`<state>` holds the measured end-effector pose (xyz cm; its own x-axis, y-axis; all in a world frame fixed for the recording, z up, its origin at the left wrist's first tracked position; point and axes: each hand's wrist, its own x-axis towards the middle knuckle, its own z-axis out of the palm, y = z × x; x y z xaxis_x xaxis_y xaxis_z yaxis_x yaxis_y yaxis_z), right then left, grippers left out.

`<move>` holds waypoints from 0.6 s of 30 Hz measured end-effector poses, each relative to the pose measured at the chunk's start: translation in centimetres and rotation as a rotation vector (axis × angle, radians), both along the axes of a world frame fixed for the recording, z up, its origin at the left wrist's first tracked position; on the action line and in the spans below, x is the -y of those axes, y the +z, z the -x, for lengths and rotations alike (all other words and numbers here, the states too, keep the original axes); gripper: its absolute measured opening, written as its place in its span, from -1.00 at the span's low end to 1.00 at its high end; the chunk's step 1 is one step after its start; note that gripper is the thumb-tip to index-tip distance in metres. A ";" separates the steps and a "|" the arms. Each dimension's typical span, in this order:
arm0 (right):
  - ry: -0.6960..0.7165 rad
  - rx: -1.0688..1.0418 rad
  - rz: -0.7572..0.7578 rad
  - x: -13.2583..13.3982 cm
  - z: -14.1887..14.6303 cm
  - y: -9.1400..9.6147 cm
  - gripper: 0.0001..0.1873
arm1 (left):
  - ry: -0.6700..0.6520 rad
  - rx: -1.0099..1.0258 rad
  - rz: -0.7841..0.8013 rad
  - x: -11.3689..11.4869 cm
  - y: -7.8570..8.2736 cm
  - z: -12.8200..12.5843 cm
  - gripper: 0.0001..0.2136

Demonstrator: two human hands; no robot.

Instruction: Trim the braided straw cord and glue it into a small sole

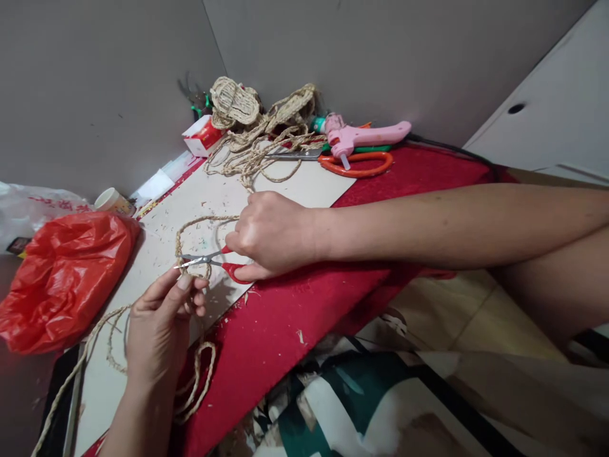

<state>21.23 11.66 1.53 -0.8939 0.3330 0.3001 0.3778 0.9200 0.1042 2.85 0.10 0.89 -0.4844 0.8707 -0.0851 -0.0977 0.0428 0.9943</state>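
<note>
My right hand [266,233] is closed on small red-handled scissors [209,260], whose blades point left at a braided straw cord [190,225] looping over a white board [304,184]. My left hand [159,324] pinches the same cord just below the blade tips. More of the braid trails down past my left wrist toward the near table edge.
A red plastic bag [61,273] lies at the left by a white cup [108,199]. At the back sit small woven straw sandals [235,101], a pink glue gun [361,134], orange-handled scissors [356,164] and a red-white box [202,135]. Red cloth [295,311] covers the table.
</note>
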 end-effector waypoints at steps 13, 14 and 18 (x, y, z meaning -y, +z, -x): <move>0.028 0.065 0.006 -0.1 0.2 -0.1 -0.63 | 0.020 -0.029 0.023 -0.2 -0.4 -0.1 -0.71; 0.031 0.068 0.007 -0.1 0.3 -0.1 -0.65 | 0.022 -0.030 0.029 -0.2 -0.4 -0.1 -0.71; 0.046 0.077 -0.011 -0.2 0.4 -0.3 -0.70 | 0.028 -0.031 0.040 -0.3 -0.5 0.0 -0.71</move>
<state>20.82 11.91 1.27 -0.9288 0.2878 0.2333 0.3253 0.9349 0.1418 2.83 0.43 0.42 -0.5117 0.8528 -0.1040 -0.0681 0.0804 0.9944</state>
